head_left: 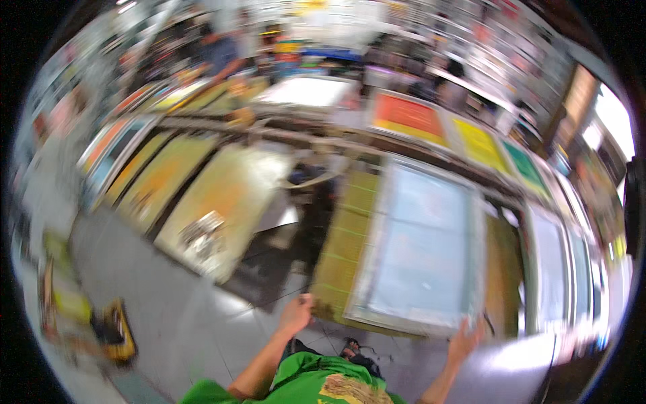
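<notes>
The picture is blurred by motion. A large framed printing screen (424,249) with a pale blue mesh lies flat on a yellowish pallet board (343,249) in front of me. My left hand (296,313) grips the near edge of the board beside the screen's near left corner. At the screen's near right corner, my right hand (464,340) holds the frame. My green shirt shows at the bottom edge.
More framed screens (410,118) in orange, yellow and green ring the press arms (282,135). Yellowish pallets (222,209) fan out on the left. A person in a blue shirt (219,54) stands at the back. A yellow object (114,333) lies on the grey floor at lower left.
</notes>
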Demonstrator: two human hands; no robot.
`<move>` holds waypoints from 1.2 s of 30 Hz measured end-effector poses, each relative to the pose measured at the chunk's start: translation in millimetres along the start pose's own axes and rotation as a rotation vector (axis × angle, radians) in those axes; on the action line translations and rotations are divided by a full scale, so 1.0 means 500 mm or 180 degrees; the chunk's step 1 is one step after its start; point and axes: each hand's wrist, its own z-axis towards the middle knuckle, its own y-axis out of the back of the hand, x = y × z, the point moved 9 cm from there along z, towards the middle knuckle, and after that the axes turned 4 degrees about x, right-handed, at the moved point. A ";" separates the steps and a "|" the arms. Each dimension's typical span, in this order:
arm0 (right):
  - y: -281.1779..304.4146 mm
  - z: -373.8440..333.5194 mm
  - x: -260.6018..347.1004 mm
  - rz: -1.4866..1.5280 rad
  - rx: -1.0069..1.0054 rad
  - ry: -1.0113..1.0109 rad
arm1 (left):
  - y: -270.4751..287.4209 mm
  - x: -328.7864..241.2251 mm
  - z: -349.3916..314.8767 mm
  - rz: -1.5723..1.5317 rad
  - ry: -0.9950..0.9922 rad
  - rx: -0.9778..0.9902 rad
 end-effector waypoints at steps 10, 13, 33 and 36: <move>-0.042 0.099 -0.082 -0.0645 0.0298 0.0188 | -0.146 -0.084 0.042 0.0108 0.0020 0.0207; -0.048 0.122 -0.098 -0.0492 0.0458 -0.0016 | -0.189 -0.112 0.019 0.0157 0.0279 -0.0263; -0.056 0.251 -0.223 0.0029 0.1324 -0.1639 | -0.153 -0.106 0.076 0.1502 0.0688 -0.0723; -0.038 0.233 -0.222 0.0078 0.1141 -0.1669 | -0.156 -0.138 0.035 0.1607 0.0242 -0.1269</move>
